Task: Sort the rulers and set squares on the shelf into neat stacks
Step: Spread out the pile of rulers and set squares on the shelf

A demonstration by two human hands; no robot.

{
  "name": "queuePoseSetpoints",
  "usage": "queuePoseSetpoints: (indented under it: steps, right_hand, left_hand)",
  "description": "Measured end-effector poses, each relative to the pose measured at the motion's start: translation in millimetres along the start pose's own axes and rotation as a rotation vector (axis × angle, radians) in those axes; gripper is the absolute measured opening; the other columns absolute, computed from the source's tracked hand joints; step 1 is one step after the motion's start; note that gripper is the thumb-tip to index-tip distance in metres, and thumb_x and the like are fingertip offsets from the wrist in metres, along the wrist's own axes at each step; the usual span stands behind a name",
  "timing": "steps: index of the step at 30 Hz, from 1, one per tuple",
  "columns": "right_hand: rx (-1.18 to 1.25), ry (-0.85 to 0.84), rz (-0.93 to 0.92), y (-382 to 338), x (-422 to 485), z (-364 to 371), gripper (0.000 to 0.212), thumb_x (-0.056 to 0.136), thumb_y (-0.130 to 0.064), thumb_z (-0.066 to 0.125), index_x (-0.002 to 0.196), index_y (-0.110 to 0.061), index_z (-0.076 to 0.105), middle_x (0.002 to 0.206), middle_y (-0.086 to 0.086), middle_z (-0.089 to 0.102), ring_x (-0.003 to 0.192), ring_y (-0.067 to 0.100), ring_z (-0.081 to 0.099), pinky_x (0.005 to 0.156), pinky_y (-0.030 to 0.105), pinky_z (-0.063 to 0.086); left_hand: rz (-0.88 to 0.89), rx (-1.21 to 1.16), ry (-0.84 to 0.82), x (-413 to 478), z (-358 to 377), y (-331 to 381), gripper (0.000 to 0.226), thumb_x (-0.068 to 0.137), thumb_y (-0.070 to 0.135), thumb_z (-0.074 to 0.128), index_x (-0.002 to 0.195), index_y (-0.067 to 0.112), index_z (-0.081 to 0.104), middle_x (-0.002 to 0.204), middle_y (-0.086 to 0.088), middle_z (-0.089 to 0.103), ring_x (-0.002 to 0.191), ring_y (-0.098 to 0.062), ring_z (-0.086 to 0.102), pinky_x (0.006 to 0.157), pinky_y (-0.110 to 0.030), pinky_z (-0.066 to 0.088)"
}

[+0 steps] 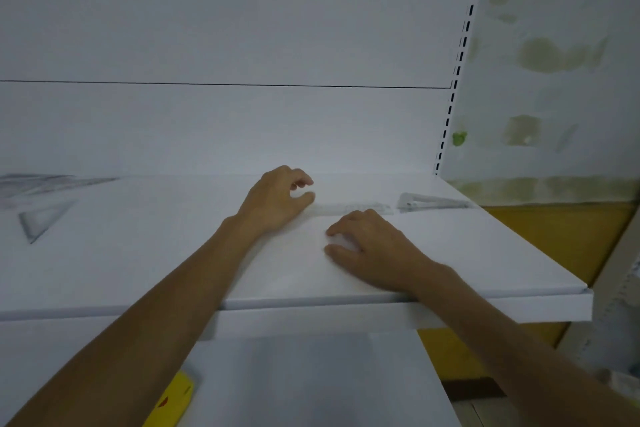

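A white shelf (pixel 485 253) spans the view, backed by a white panel with a slotted upright (pixel 460 55) at its right edge. Both bare arms reach over it. The left hand (pixel 277 201) rests mid-shelf with fingers curled, thumb and forefinger at the left end of a clear ruler (pixel 349 209) lying flat; whether it actually pinches the ruler cannot be told. The right hand (pixel 370 246) lies palm down just in front of the ruler, fingers loosely bent, grasping nothing. A stack of clear set squares (pixel 429 202) sits just right of the ruler, near the shelf's right edge. Another set square (pixel 43 218) lies far left, with a blurred pile (pixel 45 182) behind it. A yellow item (pixel 173 402) shows below the shelf. No markings or print are legible anywhere.
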State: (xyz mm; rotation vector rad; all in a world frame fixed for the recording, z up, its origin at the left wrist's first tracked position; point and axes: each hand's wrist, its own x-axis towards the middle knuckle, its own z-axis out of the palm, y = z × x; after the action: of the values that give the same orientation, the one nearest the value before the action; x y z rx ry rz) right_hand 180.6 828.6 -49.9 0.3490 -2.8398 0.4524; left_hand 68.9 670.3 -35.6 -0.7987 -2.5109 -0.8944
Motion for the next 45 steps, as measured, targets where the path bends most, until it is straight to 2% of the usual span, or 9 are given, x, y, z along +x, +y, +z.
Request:
queuePoseSetpoints:
  steps: [7, 12, 15, 23, 27, 32, 37, 40, 45]
  right_hand:
    - [0.058, 0.117, -0.081, -59, 55, 11, 0.034, 0.092, -0.030, 0.052, 0.123, -0.017, 0.056, 0.126, 0.002, 0.057, 0.117, 0.018, 0.048, 0.098, 0.029, 0.036]
    - [0.137, 0.027, -0.225, -156, 114, 43, 0.033, 0.090, -0.030, 0.056, 0.119, -0.016, 0.058, 0.121, 0.002, 0.060, 0.110, 0.018, 0.053, 0.096, 0.033, 0.043]
    - [0.181, -0.022, -0.263, -215, 145, 68, 0.032, 0.088, -0.031, 0.059, 0.116, -0.014, 0.060, 0.119, 0.002, 0.060, 0.107, 0.017, 0.055, 0.094, 0.030, 0.044]
    - [0.045, -0.155, -0.104, -325, 209, 129, 0.047, 0.089, -0.041, 0.053, 0.125, -0.010, 0.051, 0.135, 0.009, 0.050, 0.123, 0.023, 0.046, 0.100, 0.031, 0.037]
    - [-0.088, -0.123, 0.021, -346, 222, 152, 0.046, 0.090, -0.046, 0.048, 0.119, -0.011, 0.055, 0.129, 0.009, 0.054, 0.119, 0.028, 0.047, 0.100, 0.039, 0.039]
    - [-0.215, -0.033, -0.023, -369, 227, 162, 0.029, 0.095, -0.026, 0.042, 0.111, -0.006, 0.057, 0.115, 0.011, 0.060, 0.103, 0.026, 0.055, 0.086, 0.032, 0.042]
    - [-0.526, -0.005, -0.113, -389, 220, 170, 0.019, 0.093, -0.007, 0.039, 0.111, -0.006, 0.046, 0.100, 0.010, 0.060, 0.079, 0.023, 0.051, 0.066, 0.028, 0.036]
    - [-0.515, 0.070, -0.097, -391, 218, 175, 0.034, 0.089, -0.004, 0.044, 0.123, -0.006, 0.037, 0.100, 0.009, 0.060, 0.088, 0.024, 0.058, 0.065, 0.027, 0.035]
    - [-0.523, 0.247, -0.095, -386, 218, 179, 0.055, 0.083, 0.000, 0.050, 0.133, -0.010, 0.029, 0.109, 0.007, 0.055, 0.093, 0.022, 0.058, 0.061, 0.027, 0.034]
  left_hand:
    - [-0.154, 0.022, 0.072, -61, -88, -59, 0.015, 0.083, 0.032, 0.063, 0.096, 0.024, 0.066, 0.095, 0.007, 0.064, 0.089, -0.009, 0.060, 0.085, -0.030, 0.047]
    - [-0.284, 0.099, 0.135, -135, -173, -135, 0.012, 0.083, 0.027, 0.064, 0.094, 0.023, 0.067, 0.096, 0.006, 0.066, 0.088, -0.006, 0.060, 0.074, -0.014, 0.041]
    - [-0.372, 0.166, 0.172, -177, -225, -181, 0.014, 0.083, 0.024, 0.064, 0.096, 0.020, 0.068, 0.097, 0.005, 0.065, 0.089, -0.009, 0.060, 0.076, -0.018, 0.041]
    - [-0.406, 0.276, 0.214, -242, -342, -290, 0.018, 0.084, 0.016, 0.064, 0.102, 0.015, 0.067, 0.104, -0.003, 0.066, 0.091, -0.014, 0.057, 0.081, -0.024, 0.043]
    - [-0.352, 0.296, 0.113, -242, -359, -330, 0.025, 0.084, 0.025, 0.065, 0.108, 0.018, 0.065, 0.112, -0.002, 0.062, 0.102, -0.015, 0.055, 0.081, -0.020, 0.037]
    - [-0.285, 0.234, -0.053, -214, -361, -356, 0.043, 0.084, 0.041, 0.062, 0.123, 0.024, 0.055, 0.131, 0.002, 0.051, 0.124, -0.015, 0.041, 0.090, -0.017, 0.028]
    - [-0.294, 0.267, -0.205, -185, -348, -370, 0.063, 0.086, 0.054, 0.052, 0.138, 0.021, 0.040, 0.144, -0.004, 0.042, 0.133, -0.022, 0.037, 0.108, -0.035, 0.030]
    - [-0.265, 0.277, -0.150, -180, -339, -379, 0.058, 0.084, 0.054, 0.055, 0.129, 0.018, 0.051, 0.130, -0.007, 0.054, 0.122, -0.025, 0.046, 0.100, -0.036, 0.037]
    - [-0.243, 0.169, 0.009, -178, -335, -386, 0.072, 0.076, 0.051, 0.067, 0.136, 0.021, 0.041, 0.123, -0.005, 0.042, 0.115, -0.021, 0.044, 0.091, -0.027, 0.036]
